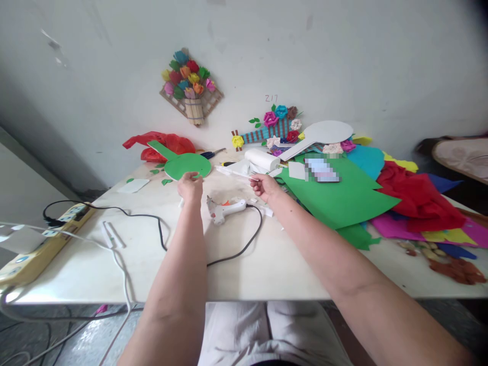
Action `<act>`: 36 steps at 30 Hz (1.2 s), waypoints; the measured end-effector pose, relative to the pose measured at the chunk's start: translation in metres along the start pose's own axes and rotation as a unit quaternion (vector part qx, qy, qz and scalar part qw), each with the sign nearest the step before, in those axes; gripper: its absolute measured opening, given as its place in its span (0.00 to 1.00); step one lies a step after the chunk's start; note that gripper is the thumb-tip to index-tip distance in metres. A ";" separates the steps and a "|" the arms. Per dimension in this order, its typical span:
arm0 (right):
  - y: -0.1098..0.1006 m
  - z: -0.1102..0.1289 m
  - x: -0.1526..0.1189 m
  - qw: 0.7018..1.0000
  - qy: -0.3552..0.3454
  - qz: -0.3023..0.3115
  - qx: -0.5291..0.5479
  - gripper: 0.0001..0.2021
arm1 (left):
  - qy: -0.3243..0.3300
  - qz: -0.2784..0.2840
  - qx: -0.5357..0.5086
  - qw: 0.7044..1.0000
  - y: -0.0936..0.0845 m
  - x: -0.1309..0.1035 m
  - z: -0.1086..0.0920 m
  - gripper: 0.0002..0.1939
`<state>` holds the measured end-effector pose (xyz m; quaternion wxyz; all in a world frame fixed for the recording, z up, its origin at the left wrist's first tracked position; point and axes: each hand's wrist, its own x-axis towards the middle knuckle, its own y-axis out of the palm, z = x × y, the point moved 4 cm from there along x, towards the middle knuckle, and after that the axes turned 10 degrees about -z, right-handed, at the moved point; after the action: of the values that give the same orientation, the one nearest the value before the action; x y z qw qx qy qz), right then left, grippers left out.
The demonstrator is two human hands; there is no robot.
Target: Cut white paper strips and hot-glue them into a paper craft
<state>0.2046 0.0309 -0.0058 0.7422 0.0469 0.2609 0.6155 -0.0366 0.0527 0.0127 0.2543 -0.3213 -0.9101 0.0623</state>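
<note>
White tabletop (267,272) — right hand (264,187) pinching white strip (244,176); left hand (190,188) apart — grip unclear.

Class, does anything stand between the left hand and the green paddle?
Nothing visible does: the left hand overlaps the near edge of the green paddle in this view, though contact is unclear. The glue gun lies to the hand's right, outside that path.

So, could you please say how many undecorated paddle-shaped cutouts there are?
2: a green cutout near the left hand, and a white cutout on the pile at right. More may be hidden underneath.
</note>
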 end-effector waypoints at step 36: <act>0.000 0.015 0.001 0.997 0.078 0.027 0.006 0.05 | 0.199 0.145 0.029 0.969 0.027 -0.041 -0.048 0.10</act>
<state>0.2109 0.0356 0.0067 0.7022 0.0106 0.3202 0.6358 0.0293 0.0462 0.0294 0.4280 -0.4484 -0.7824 0.0592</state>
